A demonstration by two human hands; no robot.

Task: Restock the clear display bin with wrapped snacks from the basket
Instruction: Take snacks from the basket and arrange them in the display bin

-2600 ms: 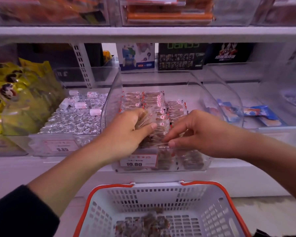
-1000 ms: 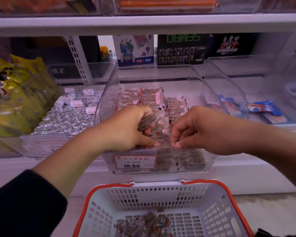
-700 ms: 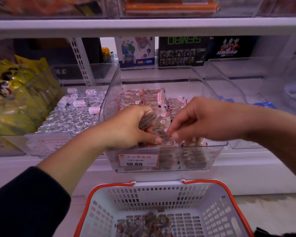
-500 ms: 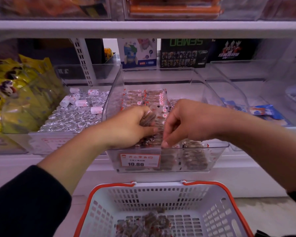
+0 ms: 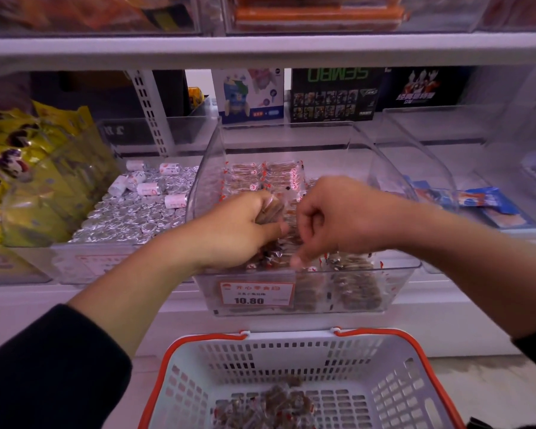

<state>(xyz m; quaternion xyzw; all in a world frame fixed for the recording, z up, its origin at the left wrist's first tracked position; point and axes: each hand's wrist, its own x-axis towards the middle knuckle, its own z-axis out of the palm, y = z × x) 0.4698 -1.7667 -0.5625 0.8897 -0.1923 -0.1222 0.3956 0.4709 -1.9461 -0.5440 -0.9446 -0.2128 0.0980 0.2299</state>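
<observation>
In the head view, the step in hand was judged to be seating wrapped snacks into the front row of the clear plastic display bin with the orange price label. The left hand was curled around a small stack of brown, clear-wrapped snacks, held just above the bin's front section. The right hand was curled with fingertips pointing down, touching the packets at the front wall; whether it pinched one could not be told. To do the step well, packets should be fed singly from the left hand, aligned with the existing rows, and pressed flat behind the front wall. Counts: two hands, one bin, one white perforated basket with orange rim below the shelf, holding one loose pile of remaining snacks; individual packets were too many and too blurred to count.
</observation>
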